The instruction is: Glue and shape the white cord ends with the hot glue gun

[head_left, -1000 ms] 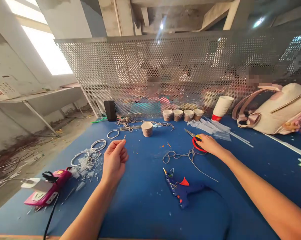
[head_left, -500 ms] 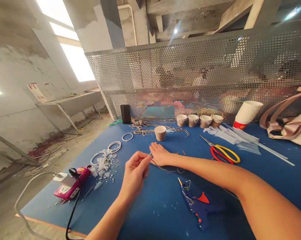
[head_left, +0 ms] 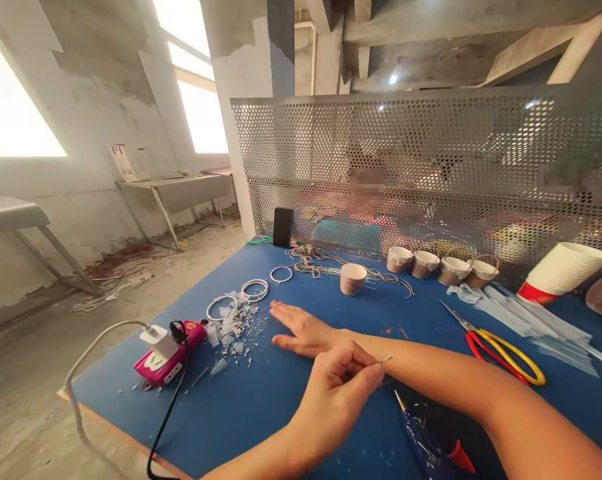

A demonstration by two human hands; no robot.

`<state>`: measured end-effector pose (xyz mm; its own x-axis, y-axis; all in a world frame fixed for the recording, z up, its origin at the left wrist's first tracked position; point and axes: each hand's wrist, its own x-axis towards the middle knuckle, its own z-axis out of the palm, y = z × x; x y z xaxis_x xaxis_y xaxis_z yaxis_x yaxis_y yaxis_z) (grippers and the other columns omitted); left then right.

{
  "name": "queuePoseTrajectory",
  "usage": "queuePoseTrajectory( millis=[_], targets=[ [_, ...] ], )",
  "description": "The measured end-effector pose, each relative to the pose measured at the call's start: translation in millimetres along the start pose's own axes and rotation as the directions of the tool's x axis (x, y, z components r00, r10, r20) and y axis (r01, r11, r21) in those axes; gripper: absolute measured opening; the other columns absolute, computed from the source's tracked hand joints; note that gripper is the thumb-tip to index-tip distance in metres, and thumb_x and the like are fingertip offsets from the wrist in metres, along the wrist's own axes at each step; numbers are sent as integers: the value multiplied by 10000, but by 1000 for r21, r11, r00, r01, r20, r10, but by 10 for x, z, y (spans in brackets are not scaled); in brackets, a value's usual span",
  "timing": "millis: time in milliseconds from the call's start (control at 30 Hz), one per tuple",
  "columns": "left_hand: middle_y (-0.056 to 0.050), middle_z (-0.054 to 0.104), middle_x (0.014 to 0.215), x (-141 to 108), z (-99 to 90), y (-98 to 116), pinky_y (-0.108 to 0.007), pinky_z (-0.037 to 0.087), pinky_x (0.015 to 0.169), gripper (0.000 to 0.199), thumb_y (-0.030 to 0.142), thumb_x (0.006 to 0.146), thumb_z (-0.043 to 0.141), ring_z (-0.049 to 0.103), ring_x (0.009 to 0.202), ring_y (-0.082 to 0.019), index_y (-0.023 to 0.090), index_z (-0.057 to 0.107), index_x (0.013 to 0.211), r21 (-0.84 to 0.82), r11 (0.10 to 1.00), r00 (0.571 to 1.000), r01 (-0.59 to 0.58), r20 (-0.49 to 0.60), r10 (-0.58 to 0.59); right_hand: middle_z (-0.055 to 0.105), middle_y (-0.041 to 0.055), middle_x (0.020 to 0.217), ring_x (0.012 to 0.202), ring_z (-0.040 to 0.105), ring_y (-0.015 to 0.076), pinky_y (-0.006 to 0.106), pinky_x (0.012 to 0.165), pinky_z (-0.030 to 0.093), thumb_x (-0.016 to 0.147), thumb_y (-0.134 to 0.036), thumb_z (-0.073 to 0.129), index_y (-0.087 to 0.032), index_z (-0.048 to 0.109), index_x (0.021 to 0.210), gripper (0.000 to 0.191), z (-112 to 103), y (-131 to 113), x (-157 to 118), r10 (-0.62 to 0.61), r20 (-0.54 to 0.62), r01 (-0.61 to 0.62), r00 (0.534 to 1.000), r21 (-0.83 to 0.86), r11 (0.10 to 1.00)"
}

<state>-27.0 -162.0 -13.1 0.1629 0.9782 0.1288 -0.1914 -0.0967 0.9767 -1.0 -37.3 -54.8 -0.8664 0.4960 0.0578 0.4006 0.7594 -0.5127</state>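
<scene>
Cord (head_left: 387, 360) in left hand (head_left: 331, 399) (grip pinched closed)

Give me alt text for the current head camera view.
Left hand pinches something thin while the right hand, spread open, reaches across towards pale scraps on a blue table. A glue gun and scissors lie nearby; a small cup stands beyond the hands.

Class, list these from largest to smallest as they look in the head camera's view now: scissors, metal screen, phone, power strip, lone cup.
Metal screen
Scissors
Power strip
Phone and lone cup: too alike to rank; one is taller, the other wider.
</scene>
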Motion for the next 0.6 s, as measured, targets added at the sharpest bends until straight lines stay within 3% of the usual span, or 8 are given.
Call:
queuePoseTrajectory(
  millis=[100,167,333,400,500,533,600],
  targets=[
    [60,355,493,-8,19,6,-242,205,455,321,430,751,630,260,479,-83,178,501,598,7,999,999,-31,41,31,187,199,1511,1406,151,263,463,1141,113,950,-355,360,-21,272,1425,587,-20,81,20,168,-80,-170,983,-15,985],
    [57,368,493,-4,22,4,-242,207,455,318,427,754,627,269,477,-82,177,505,601,10,999,998,-46,51,45,213,203,1502,1399,163,303,540,1117,118,962,-345,313,-35,289,1422,555,-3,63,64,184,-69,-186,980,-19,982],
    [55,397,505,32,4,-39,-234,210,454,294,432,740,642,275,474,-81,177,535,638,-37,999,1000,-6,0,6,393,-40,1451,1354,317,185,303,1133,216,837,-378,591,-293,495,1320,499,12,-77,-33,-68,85,66,994,19,998],
    [58,387,506,28,15,-55,-233,208,454,299,439,736,647,267,474,-79,176,540,641,-48,999,1000,0,-10,0,376,28,1462,1365,295,205,334,1146,173,862,-299,553,-220,491,1331,479,-44,-19,-165,4,14,-4,1000,12,1000],
    [50,385,510,-4,42,-54,-233,221,461,293,417,746,644,279,488,-83,168,554,622,-27,999,999,-37,13,38,384,165,1439,1358,291,308,518,1118,163,886,-254,480,-93,511,1302,446,-135,103,-324,145,-86,-144,986,22,989],
    [47,387,507,-15,45,-46,-234,228,462,285,404,748,645,285,489,-85,166,562,615,-11,999,998,-52,18,52,448,156,1401,1330,348,309,514,1103,215,873,-258,504,-108,560,1254,414,-160,121,-349,153,-88,-150,984,39,988],
    [46,388,492,-26,30,-19,-234,237,458,270,380,737,656,292,480,-86,165,575,594,19,997,998,-69,4,69,595,73,1279,1228,497,244,396,1054,350,830,-259,571,-183,659,1122,315,-232,114,-370,136,-91,-128,987,87,988]
  ],
)
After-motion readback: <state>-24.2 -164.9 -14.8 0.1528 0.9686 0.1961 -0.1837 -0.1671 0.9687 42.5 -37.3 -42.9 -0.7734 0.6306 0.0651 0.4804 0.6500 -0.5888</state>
